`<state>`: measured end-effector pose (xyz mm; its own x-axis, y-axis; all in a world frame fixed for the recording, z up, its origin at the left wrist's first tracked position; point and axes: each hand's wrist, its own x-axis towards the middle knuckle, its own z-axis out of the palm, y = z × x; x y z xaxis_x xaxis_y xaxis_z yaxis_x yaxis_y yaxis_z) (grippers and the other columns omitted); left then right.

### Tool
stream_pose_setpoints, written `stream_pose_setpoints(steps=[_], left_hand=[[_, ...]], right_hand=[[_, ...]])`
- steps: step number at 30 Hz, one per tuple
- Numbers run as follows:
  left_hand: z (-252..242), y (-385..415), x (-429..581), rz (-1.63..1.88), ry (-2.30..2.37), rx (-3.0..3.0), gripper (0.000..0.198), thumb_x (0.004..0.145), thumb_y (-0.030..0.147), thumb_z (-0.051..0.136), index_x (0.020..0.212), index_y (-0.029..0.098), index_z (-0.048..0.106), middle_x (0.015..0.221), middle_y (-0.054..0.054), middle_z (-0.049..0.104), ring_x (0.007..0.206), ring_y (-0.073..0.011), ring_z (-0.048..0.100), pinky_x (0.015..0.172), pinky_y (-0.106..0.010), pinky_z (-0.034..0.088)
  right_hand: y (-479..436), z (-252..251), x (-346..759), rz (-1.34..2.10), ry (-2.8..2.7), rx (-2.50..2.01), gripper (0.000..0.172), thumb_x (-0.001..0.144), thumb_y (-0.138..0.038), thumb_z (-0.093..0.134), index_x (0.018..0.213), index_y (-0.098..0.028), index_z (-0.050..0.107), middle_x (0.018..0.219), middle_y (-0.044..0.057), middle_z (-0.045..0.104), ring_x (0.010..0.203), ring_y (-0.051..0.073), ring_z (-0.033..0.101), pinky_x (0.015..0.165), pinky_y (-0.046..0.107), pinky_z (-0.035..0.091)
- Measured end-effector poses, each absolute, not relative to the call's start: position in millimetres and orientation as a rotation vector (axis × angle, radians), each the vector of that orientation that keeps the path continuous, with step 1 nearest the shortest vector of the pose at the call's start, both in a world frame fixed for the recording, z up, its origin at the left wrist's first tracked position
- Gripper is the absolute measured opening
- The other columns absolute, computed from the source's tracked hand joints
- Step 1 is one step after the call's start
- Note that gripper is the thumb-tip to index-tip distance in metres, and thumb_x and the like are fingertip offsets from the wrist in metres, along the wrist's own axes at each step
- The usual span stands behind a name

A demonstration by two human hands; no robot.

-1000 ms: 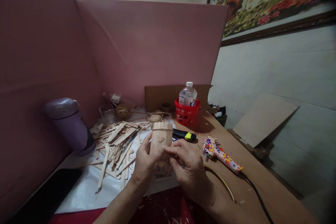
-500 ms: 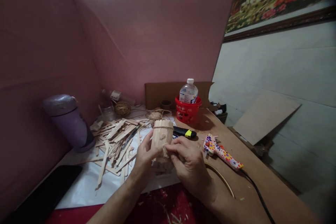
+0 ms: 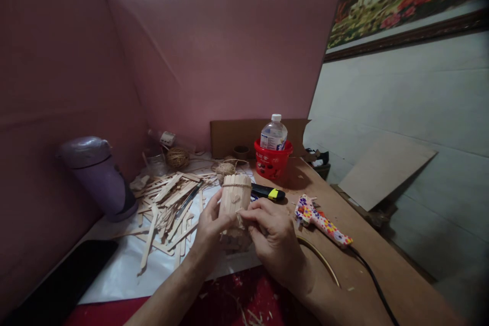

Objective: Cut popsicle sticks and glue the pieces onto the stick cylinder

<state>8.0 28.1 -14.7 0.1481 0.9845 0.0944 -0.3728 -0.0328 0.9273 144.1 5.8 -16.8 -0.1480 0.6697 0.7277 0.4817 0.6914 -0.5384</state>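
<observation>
Upright between my hands is a small barrel-like holder of wooden craft sticks (image 3: 231,198), with twine (image 3: 239,185) tied around its upper part. My left hand (image 3: 208,234) is wrapped around its left side, thumb across the front. With thumb and forefinger pinched, my right hand (image 3: 274,234) holds a small pale wood piece (image 3: 240,218) against the front of the holder. Another little wood chip (image 3: 236,198) sits on the front just above. The holder's lower part is shadowed and partly covered by my fingers.
Loose craft sticks (image 3: 168,209) lie heaped on the left beside a purple bottle (image 3: 101,178) and black phone-like slab (image 3: 64,280). A twine ball (image 3: 224,169), utility knife (image 3: 267,192) and red bucket (image 3: 272,163) stand behind. A flowered glue gun (image 3: 321,221) with cord lies right.
Hardly anything differs. The whole view has shifted very slightly, while both hands keep the same hold on the holder and the small wood piece.
</observation>
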Motion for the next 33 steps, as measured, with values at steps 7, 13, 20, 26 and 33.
stream_pose_setpoints(steps=[7,13,20,26,33], left_hand=[[-15.2,28.0,8.5,1.302,0.765,1.041,0.059,0.064,0.021,0.069,0.121,0.017,0.052,0.097,-0.007,0.069,0.084,-0.0238,0.065,0.064,-0.026,0.049],[-15.4,26.3,8.7,1.285,0.808,0.997,0.060,0.064,0.022,0.069,0.122,0.020,0.053,0.098,-0.006,0.070,0.085,-0.0245,0.065,0.067,-0.028,0.050],[-16.0,28.0,9.9,1.308,0.760,1.032,0.056,0.064,0.021,0.068,0.118,0.019,0.056,0.098,-0.006,0.069,0.080,-0.0229,0.065,0.063,-0.027,0.050],[-17.7,27.8,10.4,1.296,0.742,1.058,0.055,0.067,0.021,0.067,0.120,0.018,0.053,0.096,-0.006,0.069,0.079,-0.0213,0.064,0.062,-0.025,0.049],[-22.9,30.7,9.8,1.304,0.775,1.061,0.067,0.066,0.024,0.071,0.128,0.017,0.045,0.106,-0.012,0.066,0.091,-0.0270,0.063,0.072,-0.032,0.050]], right_hand=[[6.5,-16.3,144.4,0.204,-1.794,-0.918,0.024,0.079,-0.002,0.049,0.085,-0.016,0.067,0.078,0.005,0.056,0.075,0.018,0.053,0.067,0.030,0.043],[7.2,-17.6,144.8,0.211,-1.792,-0.920,0.026,0.078,-0.001,0.048,0.084,-0.016,0.067,0.078,0.005,0.056,0.075,0.018,0.054,0.066,0.030,0.044],[7.4,-19.1,144.0,0.193,-1.792,-0.929,0.025,0.079,-0.003,0.048,0.084,-0.017,0.067,0.078,0.005,0.057,0.075,0.018,0.054,0.067,0.031,0.043],[6.2,-18.0,144.7,0.204,-1.787,-0.909,0.025,0.079,-0.002,0.048,0.083,-0.016,0.068,0.078,0.005,0.057,0.075,0.018,0.054,0.066,0.030,0.043],[6.3,-18.8,144.6,0.178,-1.791,-0.918,0.026,0.080,-0.002,0.047,0.083,-0.019,0.067,0.078,0.004,0.057,0.076,0.018,0.054,0.067,0.030,0.044]])
